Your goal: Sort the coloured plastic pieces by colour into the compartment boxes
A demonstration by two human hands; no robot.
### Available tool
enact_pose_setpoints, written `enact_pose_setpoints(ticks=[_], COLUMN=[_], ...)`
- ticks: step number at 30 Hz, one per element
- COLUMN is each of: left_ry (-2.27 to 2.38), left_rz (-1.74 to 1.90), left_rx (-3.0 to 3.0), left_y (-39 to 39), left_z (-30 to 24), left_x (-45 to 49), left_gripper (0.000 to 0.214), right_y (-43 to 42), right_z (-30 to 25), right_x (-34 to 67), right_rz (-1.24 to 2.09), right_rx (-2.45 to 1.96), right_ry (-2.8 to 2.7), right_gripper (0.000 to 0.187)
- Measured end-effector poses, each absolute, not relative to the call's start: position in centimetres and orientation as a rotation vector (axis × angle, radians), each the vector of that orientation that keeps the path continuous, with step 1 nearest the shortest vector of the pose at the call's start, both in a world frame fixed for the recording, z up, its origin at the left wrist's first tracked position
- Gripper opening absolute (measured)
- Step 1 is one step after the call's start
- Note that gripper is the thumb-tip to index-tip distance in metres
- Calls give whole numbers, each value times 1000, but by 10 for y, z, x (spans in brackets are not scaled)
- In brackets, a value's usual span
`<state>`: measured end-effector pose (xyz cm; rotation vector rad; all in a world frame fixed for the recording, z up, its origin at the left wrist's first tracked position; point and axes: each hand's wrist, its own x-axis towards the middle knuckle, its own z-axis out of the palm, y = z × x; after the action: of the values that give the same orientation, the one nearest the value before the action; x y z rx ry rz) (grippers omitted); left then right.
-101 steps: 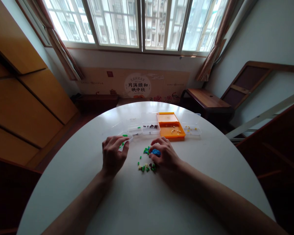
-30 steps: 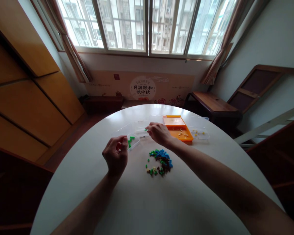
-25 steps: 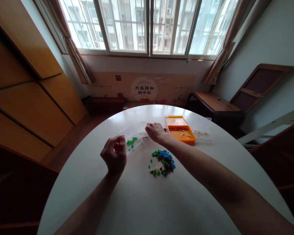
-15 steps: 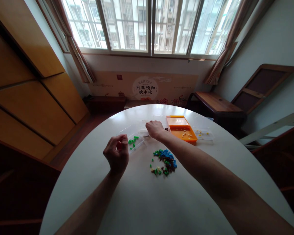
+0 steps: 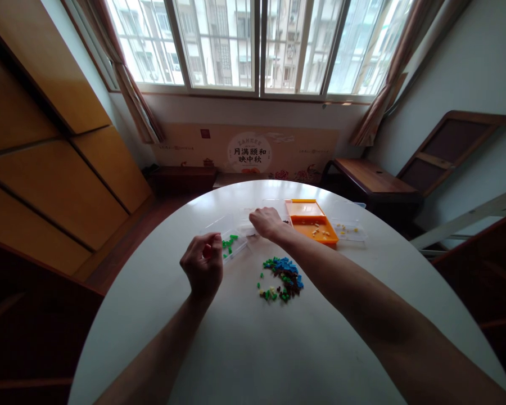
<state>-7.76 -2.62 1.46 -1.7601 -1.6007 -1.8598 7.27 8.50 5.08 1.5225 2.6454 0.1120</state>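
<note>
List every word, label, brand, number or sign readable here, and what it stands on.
"月满颐和", on the white circle of the printed panel.
"映中秋", just below that, same circle.
"ZANKEE", arched above both; blurred, so uncertain.
Small side writing and dark red square: too small or blurred.
Green pieces, orange box: none legible.

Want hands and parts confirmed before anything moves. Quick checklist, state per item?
1. Left hand at the clear box with green pieces: ok.
2. Left hand holding a piece: cannot tell.
3. Right hand with fingertips in view: not ok, the hand itself hides them.
4. Right hand holding a piece: cannot tell.
5. Orange box open: ok.
6. Loose pile all one colour: not ok, it mixes blue, brown, green and pale yellow.
</note>
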Motion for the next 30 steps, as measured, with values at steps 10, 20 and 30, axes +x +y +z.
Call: enact_pose_setpoints(ticks=[10,20,30], left_ry=[-1619,-1683,-1240], left_rz=[-1840,-1849,-1345], left_rx=[-1790,-1761,-2840], left_y=[-28,-29,-30], left_z=[15,13,9], left_x=[-78,-75,-66], left_gripper=[18,19,10], right_y=[79,51,-7], right_z=[53,44,11], right_x=[71,81,172], right_rz=[28,-654,-966], right_rx=[1499,1698,1704], right_ry=[2759,3143,3312], right_gripper=[23,17,10])
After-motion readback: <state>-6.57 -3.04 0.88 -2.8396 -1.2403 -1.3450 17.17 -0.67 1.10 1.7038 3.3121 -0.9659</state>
